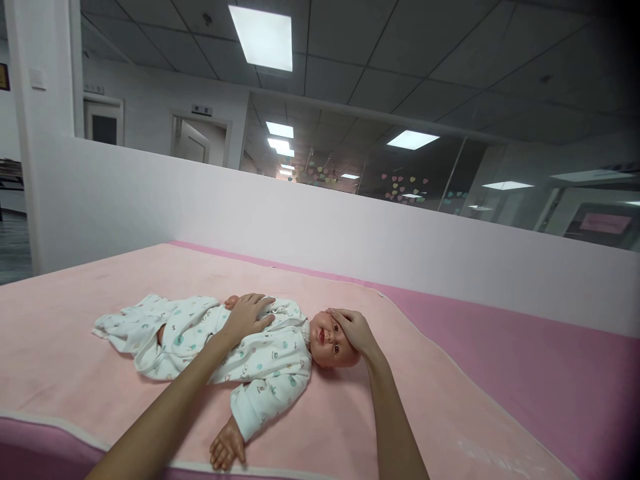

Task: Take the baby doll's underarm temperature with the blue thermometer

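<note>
A baby doll (330,337) lies on its back across a pink pad, its head to the right and its legs to the left. It wears white printed pajamas (285,347) with small coloured figures. My left hand (247,317) rests flat on the doll's chest and belly, fingers spread. Against the doll's forehead lies my right hand (354,328), its fingers stretched out over the top of the head. One doll hand (227,445) reaches out near the front edge of the pad; the other shows partly beside my left hand.
The pale pink pad (100,280) covers a darker pink surface (475,333). A low white wall (300,227) runs behind, topped by a glass pane with heart stickers (400,187). Doors and ceiling lights show beyond it.
</note>
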### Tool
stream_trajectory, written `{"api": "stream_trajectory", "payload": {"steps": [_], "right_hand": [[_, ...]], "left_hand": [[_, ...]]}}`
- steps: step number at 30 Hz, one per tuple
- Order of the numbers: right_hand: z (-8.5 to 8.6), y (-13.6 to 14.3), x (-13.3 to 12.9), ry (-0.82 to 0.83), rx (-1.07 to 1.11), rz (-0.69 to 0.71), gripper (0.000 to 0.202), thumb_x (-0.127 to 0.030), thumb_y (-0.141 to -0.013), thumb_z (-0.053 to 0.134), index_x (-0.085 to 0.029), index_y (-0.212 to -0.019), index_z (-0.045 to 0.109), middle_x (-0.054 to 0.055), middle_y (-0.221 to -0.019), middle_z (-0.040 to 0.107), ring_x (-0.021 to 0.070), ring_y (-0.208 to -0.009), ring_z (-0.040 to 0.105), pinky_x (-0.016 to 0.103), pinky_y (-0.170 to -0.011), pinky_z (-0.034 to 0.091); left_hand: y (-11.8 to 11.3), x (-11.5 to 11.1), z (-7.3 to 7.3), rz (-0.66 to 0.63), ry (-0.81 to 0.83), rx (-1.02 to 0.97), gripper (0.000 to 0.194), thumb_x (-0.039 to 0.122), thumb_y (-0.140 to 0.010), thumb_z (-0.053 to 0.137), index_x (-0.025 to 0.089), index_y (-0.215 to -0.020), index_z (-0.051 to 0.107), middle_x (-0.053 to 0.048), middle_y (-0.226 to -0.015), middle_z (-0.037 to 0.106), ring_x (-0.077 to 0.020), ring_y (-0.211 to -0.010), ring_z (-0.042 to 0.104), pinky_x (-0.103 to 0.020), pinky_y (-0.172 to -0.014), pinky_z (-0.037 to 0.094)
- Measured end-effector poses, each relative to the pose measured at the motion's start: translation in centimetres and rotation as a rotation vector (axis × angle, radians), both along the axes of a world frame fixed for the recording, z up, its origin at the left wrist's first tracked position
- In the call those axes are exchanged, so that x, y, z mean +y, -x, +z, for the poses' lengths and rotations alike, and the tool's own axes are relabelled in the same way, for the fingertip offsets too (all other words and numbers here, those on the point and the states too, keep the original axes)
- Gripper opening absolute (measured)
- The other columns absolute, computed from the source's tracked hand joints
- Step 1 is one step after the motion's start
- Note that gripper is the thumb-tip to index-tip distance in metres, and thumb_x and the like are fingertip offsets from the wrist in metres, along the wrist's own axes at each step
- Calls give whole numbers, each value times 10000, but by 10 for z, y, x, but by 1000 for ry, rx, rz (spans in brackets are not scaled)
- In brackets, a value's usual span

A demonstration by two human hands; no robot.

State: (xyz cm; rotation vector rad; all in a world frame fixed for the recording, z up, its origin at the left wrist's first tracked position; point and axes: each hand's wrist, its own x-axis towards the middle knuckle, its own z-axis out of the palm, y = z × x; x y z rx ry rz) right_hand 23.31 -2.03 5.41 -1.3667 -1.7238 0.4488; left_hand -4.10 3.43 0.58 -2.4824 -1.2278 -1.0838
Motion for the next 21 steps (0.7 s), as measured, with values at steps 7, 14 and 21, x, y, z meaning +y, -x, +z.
{"api": "stream_trajectory", "payload": {"steps": [7,14,21], "right_hand": [[-2,0,1,-26,28,3,355,-455,-761,493,-179,-858,693,41,-926,678,220,-944,579,324,-847,439],[-10,-8,10,-39,108,-49,558,-418,-765,529,-273,-1288,397,77,-1206,544,188,-1060,542,360,-923,411],[-11,-9,10,-39,91,-59,568,-442,-771,526,-275,-1295,383,88,-1196,549,192,-1074,535,373,-934,401]], "left_hand": [[1,-1,0,-1,9,2,370,381,-807,467,251,-1150,514,-44,-1073,576,-219,-1012,501,-380,-914,354],[0,0,0,6,4,-3,370,380,-799,476,254,-1144,520,-45,-1071,580,-220,-1013,502,-378,-917,353],[0,2,-2,-6,-9,-16,368,381,-793,483,261,-1138,523,-39,-1073,580,-222,-1015,504,-380,-916,354]]}}
